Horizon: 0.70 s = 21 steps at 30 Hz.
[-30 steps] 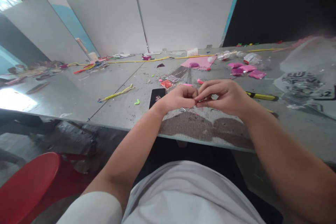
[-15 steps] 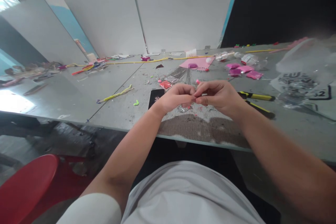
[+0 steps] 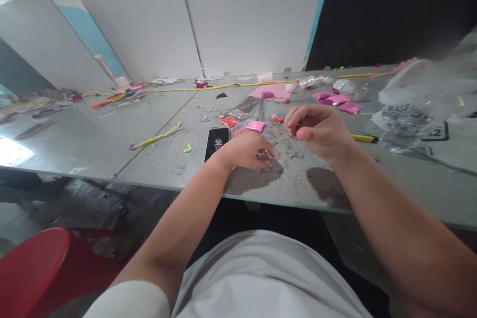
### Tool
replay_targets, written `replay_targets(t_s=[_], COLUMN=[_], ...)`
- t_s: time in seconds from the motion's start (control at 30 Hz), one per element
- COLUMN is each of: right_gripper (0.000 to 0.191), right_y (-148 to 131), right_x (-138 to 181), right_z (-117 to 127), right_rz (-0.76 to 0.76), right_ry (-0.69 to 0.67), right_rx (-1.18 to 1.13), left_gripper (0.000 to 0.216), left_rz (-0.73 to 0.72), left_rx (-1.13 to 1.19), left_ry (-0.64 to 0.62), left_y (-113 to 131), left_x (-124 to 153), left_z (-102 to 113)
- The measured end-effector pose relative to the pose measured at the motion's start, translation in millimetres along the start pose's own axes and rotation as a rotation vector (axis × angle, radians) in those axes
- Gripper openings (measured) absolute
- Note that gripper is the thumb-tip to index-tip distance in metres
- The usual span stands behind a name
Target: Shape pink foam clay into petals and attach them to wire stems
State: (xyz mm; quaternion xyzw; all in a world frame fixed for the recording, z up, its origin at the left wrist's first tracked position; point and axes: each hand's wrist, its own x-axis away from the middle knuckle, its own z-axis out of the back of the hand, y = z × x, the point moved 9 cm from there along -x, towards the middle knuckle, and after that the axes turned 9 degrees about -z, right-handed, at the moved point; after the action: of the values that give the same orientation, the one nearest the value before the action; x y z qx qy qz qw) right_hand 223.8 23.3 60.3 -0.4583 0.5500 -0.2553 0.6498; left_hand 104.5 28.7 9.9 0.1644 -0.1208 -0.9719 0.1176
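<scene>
Pink packet [image 3: 256, 125] just beyond left hand [image 3: 246, 151], left of right hand [image 3: 316, 129]

Looks forward and down from the head, above the pale shirt [image 3: 268, 273]. Faces across the nearby table [image 3: 93, 146] toward the white boards [image 3: 257, 15] behind.
</scene>
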Motion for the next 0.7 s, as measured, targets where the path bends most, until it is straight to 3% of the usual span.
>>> replay_targets(t_s=[0.2,0.33,0.47,0.57,0.7], right_gripper=[0.032,0.028,0.027,0.026,0.026], right_y=[-0.5,-4.1,-9.0,-19.2,-34.8], right_x=[1.0,1.5,4.1,9.2,19.9], right_z=[-1.7,-1.5,-2.5,-6.1,-18.3], right_rz=[0.025,0.056,0.077,0.112,0.149], right_ry=[-0.014,0.016,0.039,0.048,0.028], right_rx=[0.004,0.039,0.059,0.057,0.051], left_gripper=[0.020,0.023,0.019,0.019,0.013], left_rz=[0.004,0.084,0.065,-0.015,-0.078], left_rx=[-0.107,-0.201,-0.173,-0.023,0.258], left_ry=[-0.170,-0.189,-0.138,0.137,0.728], left_y=[-1.8,-0.9,4.2,13.5,28.6], left_x=[-2.9,-6.5,-8.5,-5.3,26.8], left_z=[-20.5,-26.4,-21.5,8.6,55.7])
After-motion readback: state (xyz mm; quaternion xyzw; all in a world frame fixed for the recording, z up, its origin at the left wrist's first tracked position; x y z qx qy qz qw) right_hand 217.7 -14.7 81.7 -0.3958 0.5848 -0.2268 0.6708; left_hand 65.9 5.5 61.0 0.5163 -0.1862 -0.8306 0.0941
